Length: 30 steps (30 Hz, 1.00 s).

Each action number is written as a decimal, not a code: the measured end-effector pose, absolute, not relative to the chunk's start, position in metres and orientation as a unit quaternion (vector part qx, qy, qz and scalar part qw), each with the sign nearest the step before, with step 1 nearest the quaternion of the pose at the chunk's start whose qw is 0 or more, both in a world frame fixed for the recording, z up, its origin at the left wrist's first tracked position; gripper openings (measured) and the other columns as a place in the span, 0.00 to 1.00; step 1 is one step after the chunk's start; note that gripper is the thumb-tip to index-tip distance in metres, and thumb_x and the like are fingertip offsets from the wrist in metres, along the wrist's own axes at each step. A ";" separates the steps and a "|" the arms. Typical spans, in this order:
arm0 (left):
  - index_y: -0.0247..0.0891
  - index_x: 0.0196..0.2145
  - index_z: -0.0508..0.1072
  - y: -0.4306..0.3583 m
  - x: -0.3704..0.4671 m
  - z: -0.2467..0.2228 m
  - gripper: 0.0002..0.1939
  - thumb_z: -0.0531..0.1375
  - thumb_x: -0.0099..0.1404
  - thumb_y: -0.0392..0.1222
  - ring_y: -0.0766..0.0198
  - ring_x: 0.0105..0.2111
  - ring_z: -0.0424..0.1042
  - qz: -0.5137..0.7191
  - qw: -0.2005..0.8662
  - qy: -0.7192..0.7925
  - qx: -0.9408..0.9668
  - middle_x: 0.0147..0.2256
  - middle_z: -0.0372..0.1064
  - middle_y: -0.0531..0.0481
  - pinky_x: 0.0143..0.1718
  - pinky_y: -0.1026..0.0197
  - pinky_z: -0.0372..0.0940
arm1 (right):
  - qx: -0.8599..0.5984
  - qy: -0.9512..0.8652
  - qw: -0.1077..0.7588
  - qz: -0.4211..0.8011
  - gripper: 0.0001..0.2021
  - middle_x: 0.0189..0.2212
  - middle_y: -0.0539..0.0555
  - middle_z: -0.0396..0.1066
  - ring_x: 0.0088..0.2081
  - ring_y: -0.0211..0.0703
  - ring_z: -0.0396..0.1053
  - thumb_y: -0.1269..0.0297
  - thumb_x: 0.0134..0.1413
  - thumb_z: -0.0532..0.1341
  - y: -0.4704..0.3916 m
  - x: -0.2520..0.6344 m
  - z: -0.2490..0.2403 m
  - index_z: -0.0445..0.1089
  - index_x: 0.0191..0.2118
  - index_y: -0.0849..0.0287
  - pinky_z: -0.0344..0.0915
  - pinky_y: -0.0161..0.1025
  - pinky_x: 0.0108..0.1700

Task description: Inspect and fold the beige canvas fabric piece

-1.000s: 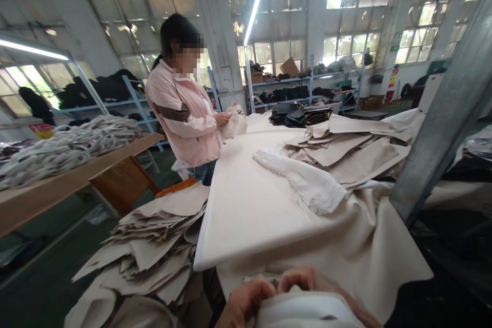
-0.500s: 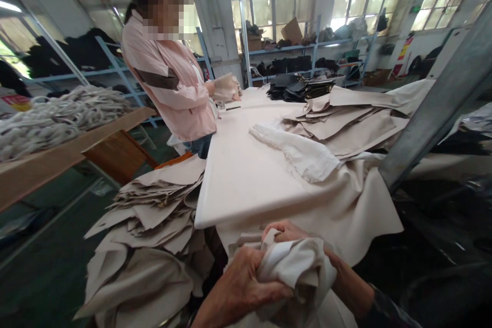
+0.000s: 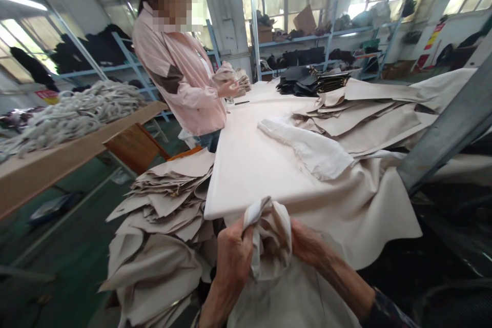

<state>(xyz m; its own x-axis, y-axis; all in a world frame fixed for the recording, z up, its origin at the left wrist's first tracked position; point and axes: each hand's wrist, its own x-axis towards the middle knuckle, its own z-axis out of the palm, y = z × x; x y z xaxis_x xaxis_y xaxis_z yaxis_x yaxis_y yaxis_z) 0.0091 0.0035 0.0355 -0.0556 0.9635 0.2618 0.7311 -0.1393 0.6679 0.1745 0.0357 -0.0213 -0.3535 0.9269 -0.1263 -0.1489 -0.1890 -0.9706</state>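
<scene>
My left hand (image 3: 234, 253) and my right hand (image 3: 307, 243) both grip a bunched-up piece of off-white cloth (image 3: 271, 236), held just below the near edge of a long table covered in cream fabric (image 3: 253, 164). The cloth hangs down between my forearms. A crumpled white piece (image 3: 307, 146) lies on the table ahead of my hands.
A person in a pink jacket (image 3: 180, 82) stands at the table's left side, handling cloth. Stacked beige cut pieces (image 3: 169, 200) pile up at my left; more lie on the table's right (image 3: 365, 113). A grey metal post (image 3: 446, 133) slants at right. A wooden bench (image 3: 57, 159) carries coiled cord.
My hands have lifted the bunched cloth higher, up to the table's near edge, and gathered it tighter. The view has tilted down slightly.
</scene>
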 end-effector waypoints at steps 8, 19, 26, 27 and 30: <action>0.34 0.43 0.75 0.001 0.001 0.021 0.16 0.49 0.66 0.39 0.58 0.34 0.73 0.382 0.119 0.659 0.636 0.34 0.74 0.44 0.36 0.63 0.63 | -0.363 -0.513 0.422 0.653 0.09 0.36 0.51 0.71 0.40 0.43 0.68 0.62 0.51 0.62 0.011 0.184 -0.007 0.72 0.39 0.57 0.63 0.36 0.43; 0.30 0.42 0.73 -0.019 0.013 -0.003 0.17 0.46 0.65 0.29 0.59 0.23 0.72 0.286 -0.099 0.686 0.662 0.24 0.72 0.46 0.22 0.64 0.60 | -0.533 -0.677 0.507 0.027 0.13 0.17 0.46 0.56 0.19 0.35 0.55 0.66 0.58 0.50 0.018 0.147 -0.009 0.55 0.23 0.58 0.49 0.35 0.25; 0.24 0.52 0.65 -0.030 0.025 0.009 0.20 0.51 0.67 0.41 0.56 0.42 0.73 0.455 0.024 0.617 0.641 0.44 0.71 0.37 0.41 0.61 0.67 | -0.532 -0.571 0.551 0.296 0.15 0.20 0.46 0.57 0.23 0.35 0.55 0.55 0.59 0.52 0.014 0.136 0.023 0.59 0.26 0.59 0.53 0.32 0.26; 0.26 0.51 0.66 -0.030 0.024 0.013 0.20 0.53 0.67 0.42 0.58 0.44 0.72 0.472 0.098 0.617 0.622 0.44 0.71 0.39 0.43 0.62 0.66 | -0.509 -0.564 0.551 0.346 0.15 0.22 0.47 0.57 0.25 0.35 0.55 0.54 0.58 0.53 0.012 0.136 0.024 0.60 0.28 0.59 0.54 0.32 0.26; 0.30 0.48 0.69 -0.030 0.019 0.018 0.16 0.56 0.64 0.40 0.61 0.39 0.73 0.482 0.193 0.626 0.582 0.42 0.72 0.42 0.40 0.65 0.67 | -0.460 -0.567 0.529 0.432 0.14 0.23 0.47 0.59 0.26 0.36 0.56 0.53 0.52 0.59 0.006 0.136 0.022 0.61 0.29 0.61 0.57 0.32 0.27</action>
<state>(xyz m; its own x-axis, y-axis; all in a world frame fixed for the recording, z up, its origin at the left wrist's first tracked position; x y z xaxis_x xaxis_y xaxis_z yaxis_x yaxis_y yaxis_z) 0.0188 -0.0301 0.0184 -0.2480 0.9146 0.3194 0.5415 -0.1425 0.8286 0.1356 0.0061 0.0216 -0.0169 0.9789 0.2036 0.0640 0.2042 -0.9768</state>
